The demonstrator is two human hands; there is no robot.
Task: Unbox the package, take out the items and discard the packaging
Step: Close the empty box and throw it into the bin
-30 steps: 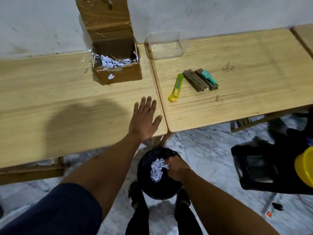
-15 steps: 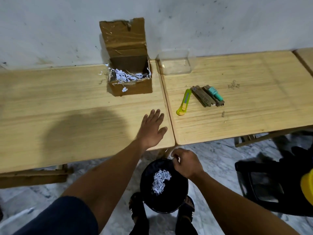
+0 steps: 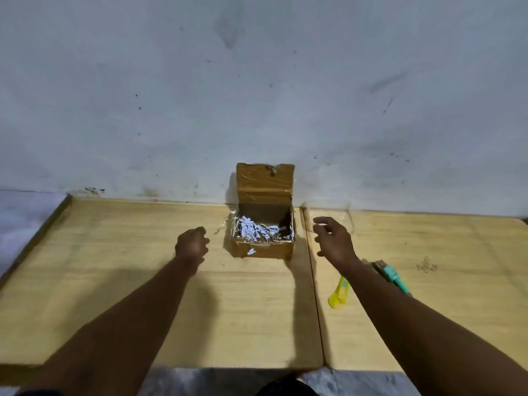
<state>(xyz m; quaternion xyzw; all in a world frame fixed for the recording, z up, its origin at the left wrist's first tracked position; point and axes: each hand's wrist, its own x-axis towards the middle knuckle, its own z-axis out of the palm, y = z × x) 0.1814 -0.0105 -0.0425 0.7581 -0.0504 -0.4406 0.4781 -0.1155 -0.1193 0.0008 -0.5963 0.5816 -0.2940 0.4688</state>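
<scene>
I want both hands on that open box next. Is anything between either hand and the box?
Nothing visible. The left hand and right hand hang either side of the cardboard box, with only bare table between. The yellow cutter lies nearer, under the right forearm.

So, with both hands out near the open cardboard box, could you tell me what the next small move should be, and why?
Probably bring both hands in to the cardboard box and scoop another handful of shredded paper. The flap stands open, shreds fill the inside, and the left hand and right hand hover empty on either side, not touching it. Any items would be buried under the filler.
</scene>
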